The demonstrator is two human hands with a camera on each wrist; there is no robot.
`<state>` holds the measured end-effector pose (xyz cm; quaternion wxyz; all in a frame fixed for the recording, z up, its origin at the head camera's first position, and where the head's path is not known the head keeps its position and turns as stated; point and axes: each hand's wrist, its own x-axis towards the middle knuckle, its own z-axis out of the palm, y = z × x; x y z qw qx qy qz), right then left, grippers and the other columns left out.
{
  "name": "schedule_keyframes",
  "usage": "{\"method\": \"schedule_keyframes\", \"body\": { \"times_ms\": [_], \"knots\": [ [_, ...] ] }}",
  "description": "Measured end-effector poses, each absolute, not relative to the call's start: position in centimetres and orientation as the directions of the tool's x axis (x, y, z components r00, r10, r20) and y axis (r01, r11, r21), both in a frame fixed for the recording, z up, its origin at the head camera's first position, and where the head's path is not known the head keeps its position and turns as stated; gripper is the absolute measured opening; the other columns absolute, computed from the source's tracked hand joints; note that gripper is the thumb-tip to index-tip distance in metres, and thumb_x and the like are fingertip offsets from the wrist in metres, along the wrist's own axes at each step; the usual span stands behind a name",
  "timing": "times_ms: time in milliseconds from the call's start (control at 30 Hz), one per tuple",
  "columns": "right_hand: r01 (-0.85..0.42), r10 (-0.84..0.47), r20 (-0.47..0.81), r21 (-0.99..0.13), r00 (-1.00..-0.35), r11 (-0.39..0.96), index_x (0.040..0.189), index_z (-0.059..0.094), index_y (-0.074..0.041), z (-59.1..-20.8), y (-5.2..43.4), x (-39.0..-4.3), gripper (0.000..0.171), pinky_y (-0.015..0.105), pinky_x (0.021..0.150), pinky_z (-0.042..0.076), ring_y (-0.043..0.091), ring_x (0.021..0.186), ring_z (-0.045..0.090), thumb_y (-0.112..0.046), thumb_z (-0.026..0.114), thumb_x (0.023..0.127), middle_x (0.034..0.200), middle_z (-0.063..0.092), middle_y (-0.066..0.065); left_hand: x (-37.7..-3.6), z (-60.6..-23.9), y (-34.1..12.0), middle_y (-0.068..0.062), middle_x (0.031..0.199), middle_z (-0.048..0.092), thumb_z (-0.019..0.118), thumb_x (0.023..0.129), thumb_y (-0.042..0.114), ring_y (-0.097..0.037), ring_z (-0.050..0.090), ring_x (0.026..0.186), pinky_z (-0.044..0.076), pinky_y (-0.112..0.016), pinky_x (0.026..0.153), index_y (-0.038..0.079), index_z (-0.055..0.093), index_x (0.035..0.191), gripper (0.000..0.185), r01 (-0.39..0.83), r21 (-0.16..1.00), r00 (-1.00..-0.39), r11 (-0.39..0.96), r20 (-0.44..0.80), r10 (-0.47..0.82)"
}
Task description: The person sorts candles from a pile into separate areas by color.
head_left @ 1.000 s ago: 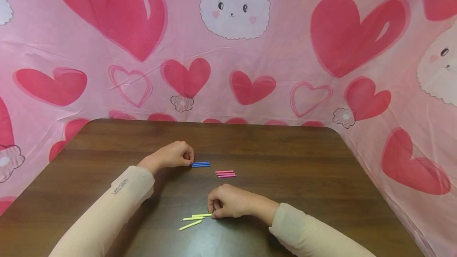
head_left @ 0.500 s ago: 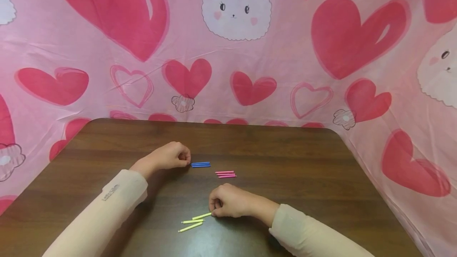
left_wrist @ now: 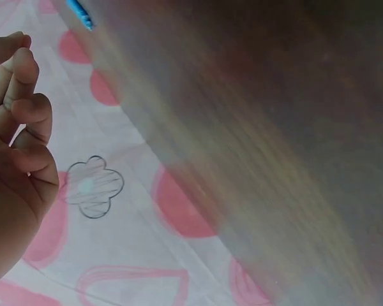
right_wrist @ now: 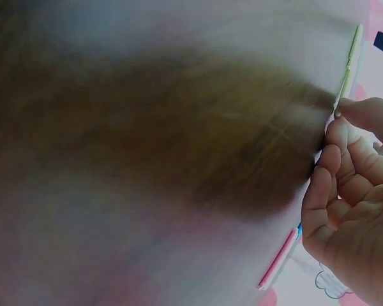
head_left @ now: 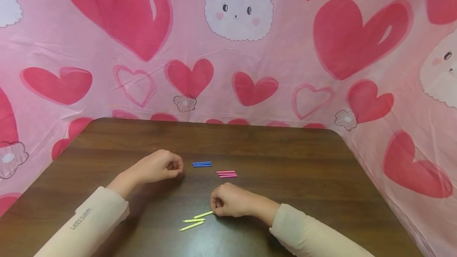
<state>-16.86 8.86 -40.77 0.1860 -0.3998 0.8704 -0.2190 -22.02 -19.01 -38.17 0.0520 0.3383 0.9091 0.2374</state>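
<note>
Pinching the farthest yellow stick (head_left: 202,215) by its end with my right hand (head_left: 228,200), I'd best ease it lightly along the table (head_left: 285,158) beside the two nearer yellow sticks (head_left: 191,226), my left hand (head_left: 155,167) loosely curled, empty, near the blue sticks (head_left: 202,164).

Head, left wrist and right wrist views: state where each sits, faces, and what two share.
Head: worn on the head, facing forward-down at the wooden table and heart-print cloth; left hand, right hand and sleeves show.
Left wrist: on that wrist, facing wooden table, cloth and blue sticks; left hand shows.
Right wrist: on that wrist, facing yellow sticks and pink sticks; right hand shows.
Head and right wrist share the yellow sticks and right hand.
</note>
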Motion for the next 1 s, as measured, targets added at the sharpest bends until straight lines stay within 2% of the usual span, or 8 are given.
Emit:
{"method": "schedule_keyframes", "body": {
  "times_ms": [233, 600, 1000],
  "knots": [
    [-0.606, -0.788, -0.143, -0.562, -0.599, 0.563, 0.075, 0.066, -0.013, -41.1, 9.1, -17.1, 0.013, 0.011, 0.054, 0.037, -0.005, 0.056, 0.042, -0.004, 0.07, 0.082, 0.062, 0.049, -0.013, -19.8, -37.9, -19.0, 0.016, 0.069, 0.056, 0.074, 0.086, 0.012, 0.001, 0.048, 0.063, 0.046, -0.02, 0.059, 0.017, 0.07, 0.084, 0.006, 0.607, 0.469, -0.752, 0.642, 0.078, 0.654],
    [-0.512, -0.806, -0.152, -0.701, -0.572, 0.496, 0.078, 0.067, -0.007, -40.9, 9.8, -17.8, 0.01, 0.013, 0.054, 0.041, -0.005, 0.057, 0.045, 0.003, 0.067, 0.08, 0.063, 0.051, -0.012, -17.8, -38.4, -18.3, 0.02, 0.068, 0.053, 0.074, 0.085, 0.013, 0.004, 0.046, 0.063, 0.043, -0.018, 0.059, 0.022, 0.067, 0.079, 0.012, 0.637, 0.459, -0.723, 0.62, 0.076, 0.687],
    [-0.407, -0.784, -0.16, -0.782, -0.6, 0.472, 0.08, 0.067, -0.005, -40.3, 10.8, -18.4, 0.009, 0.015, 0.059, 0.044, -0.002, 0.061, 0.049, 0.003, 0.067, 0.083, 0.068, 0.056, -0.009, -16.7, -38.9, -17.5, 0.02, 0.067, 0.052, 0.073, 0.086, 0.014, 0.006, 0.045, 0.062, 0.043, -0.017, 0.057, 0.022, 0.068, 0.08, 0.012, 0.644, 0.492, -0.688, 0.585, 0.039, 0.725]
  ]
}}
